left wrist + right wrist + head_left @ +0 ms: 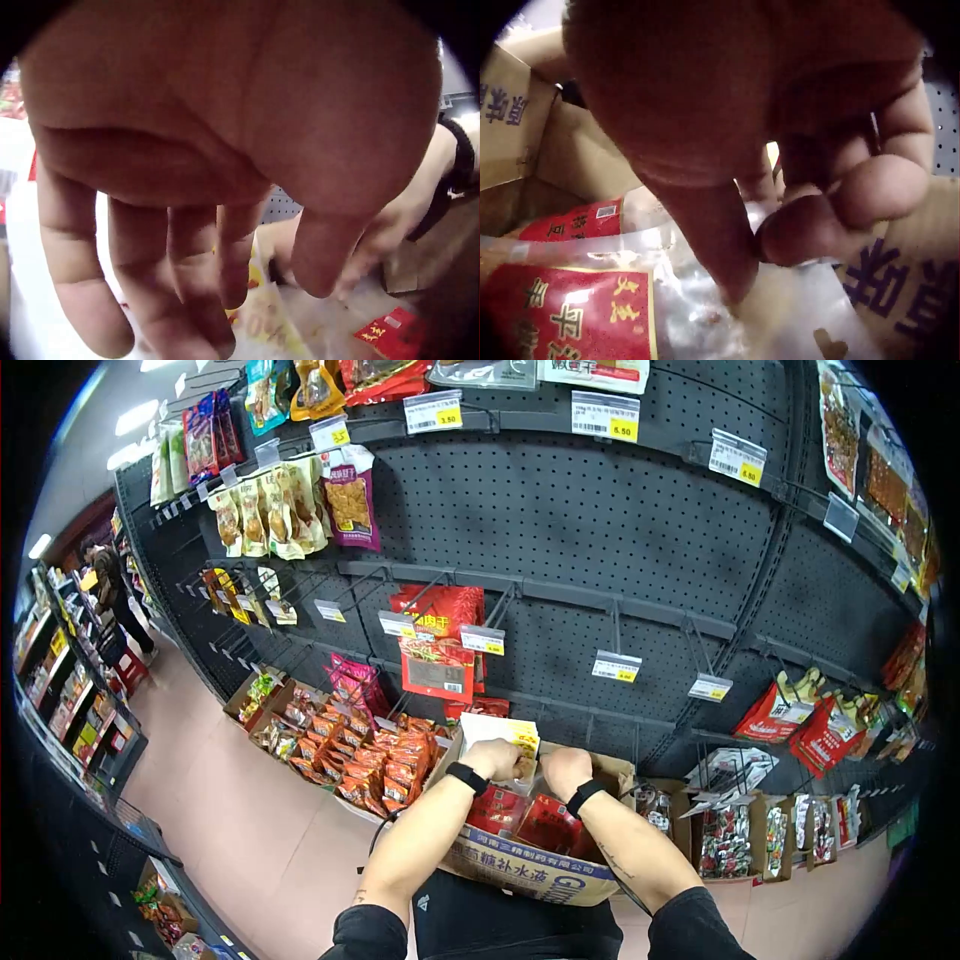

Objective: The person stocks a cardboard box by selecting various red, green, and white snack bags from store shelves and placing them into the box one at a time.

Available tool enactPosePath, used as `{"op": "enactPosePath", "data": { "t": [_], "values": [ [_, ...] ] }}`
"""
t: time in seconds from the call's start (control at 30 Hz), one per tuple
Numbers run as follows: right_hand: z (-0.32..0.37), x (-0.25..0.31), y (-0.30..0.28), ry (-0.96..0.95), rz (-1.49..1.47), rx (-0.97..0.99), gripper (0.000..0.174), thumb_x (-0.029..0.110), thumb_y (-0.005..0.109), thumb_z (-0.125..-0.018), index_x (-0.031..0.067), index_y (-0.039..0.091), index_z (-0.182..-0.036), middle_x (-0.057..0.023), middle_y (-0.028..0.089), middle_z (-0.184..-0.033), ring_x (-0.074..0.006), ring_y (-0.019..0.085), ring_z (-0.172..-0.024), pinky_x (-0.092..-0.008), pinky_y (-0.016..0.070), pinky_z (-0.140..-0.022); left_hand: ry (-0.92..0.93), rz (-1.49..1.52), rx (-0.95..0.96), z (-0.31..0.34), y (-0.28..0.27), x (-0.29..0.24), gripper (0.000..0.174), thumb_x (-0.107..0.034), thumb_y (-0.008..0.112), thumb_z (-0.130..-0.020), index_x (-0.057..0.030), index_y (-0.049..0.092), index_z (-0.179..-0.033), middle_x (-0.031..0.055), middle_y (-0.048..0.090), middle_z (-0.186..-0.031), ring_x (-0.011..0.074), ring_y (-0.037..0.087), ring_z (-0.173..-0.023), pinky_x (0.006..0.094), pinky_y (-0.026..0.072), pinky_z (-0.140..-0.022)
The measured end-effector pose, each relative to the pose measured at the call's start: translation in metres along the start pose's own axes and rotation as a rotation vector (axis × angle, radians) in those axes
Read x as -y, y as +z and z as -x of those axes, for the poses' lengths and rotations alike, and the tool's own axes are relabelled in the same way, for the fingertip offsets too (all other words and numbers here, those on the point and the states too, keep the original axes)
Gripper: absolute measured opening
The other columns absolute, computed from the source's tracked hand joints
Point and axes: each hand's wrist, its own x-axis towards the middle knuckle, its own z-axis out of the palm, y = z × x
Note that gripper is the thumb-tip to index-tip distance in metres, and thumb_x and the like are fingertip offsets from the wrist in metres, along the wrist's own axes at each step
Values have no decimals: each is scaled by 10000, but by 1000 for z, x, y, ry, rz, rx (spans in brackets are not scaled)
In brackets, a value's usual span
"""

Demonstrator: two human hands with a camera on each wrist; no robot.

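Dark grey perforated shelving [560, 490] fills most of the view, in what looks like a shop with a pinkish tiled floor [230, 710]. Over on the far left, a person in dark clothes [115, 600] is standing in the aisle by a red stool [128, 672]. Coming right, cream-coloured snack packets [268, 510] hang up high with a purple packet [352, 510] beside them, and down low there's a heap of small orange-red packets [385, 760] in open boxes. Next, some flat red packets [437, 645] dangle from a hook.

Below those sits an open brown cardboard carton with blue print [535, 870]. Left hand [492, 760] is over its left side, right by a white-and-yellow printed sheet or packet [517, 733]; fingers loosely bent, thumb apart, can't tell if it's gripping anything. Right hand [567, 770] pinches the see-through part of a clear plastic bag with a red, gold-lettered label [570, 311], inside the carton next to a similar bag [566, 223]. Further right, red snack pouches [830, 735] hang above more small boxes of packets [728, 840].
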Motion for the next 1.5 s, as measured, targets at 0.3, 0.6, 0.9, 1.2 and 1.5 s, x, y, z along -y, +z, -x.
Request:
{"op": "enactPosePath", "data": {
  "t": [0.3, 0.6, 0.9, 1.2, 1.5],
  "values": [
    [17, -6, -93, 46, -481, -297, 161, 189, 732, -770, 113, 626, -864, -71, 682, -791, -272, 662, -776, -435, 490, -719, 311, 973, -197, 13, -7, 4, 310, -320, 509, -995, -72, 644, -1120, 73, 689, -1020, 175, 626, -866, 320, 497, -774],
    [0, 9, -104, 36, -449, -783, 395, 145, 724, -789, 123, 626, -1171, -80, 627, -1175, -295, 555, -1144, -451, 398, -975, 313, 1137, -554, 17, -13, 20, 214, -160, 595, -977, 5, 660, -1095, 39, 687, -1004, 113, 610, -948, 280, 483, -867],
    [-23, 7, -38, 308, -909, -608, 830, 206, 775, -808, 10, 308, -1465, -216, 532, -1301, -343, 544, -1184, -429, 454, -984, 50, 1542, -1086, -5, -1, 49, 183, -119, 560, -997, 25, 640, -1076, 57, 688, -982, 115, 617, -913, 261, 479, -851],
    [-27, 1, 2, 278, -1395, -447, 520, 104, 804, -790, 13, 449, -1158, -82, 667, -907, -131, 646, -822, -283, 534, -754, -75, 1338, -1224, -10, 0, 44, 206, -170, 619, -955, 22, 665, -1015, 63, 711, -902, 112, 632, -811, 263, 493, -748],
    [-21, -4, -3, 272, -1276, -443, 514, 181, 811, -793, 29, 466, -1142, -83, 671, -857, -163, 668, -792, -307, 532, -705, -213, 1156, -1204, -16, 7, 41, 230, -201, 595, -962, 6, 668, -1029, 108, 723, -948, 163, 665, -882, 301, 499, -820]
  ]
}}
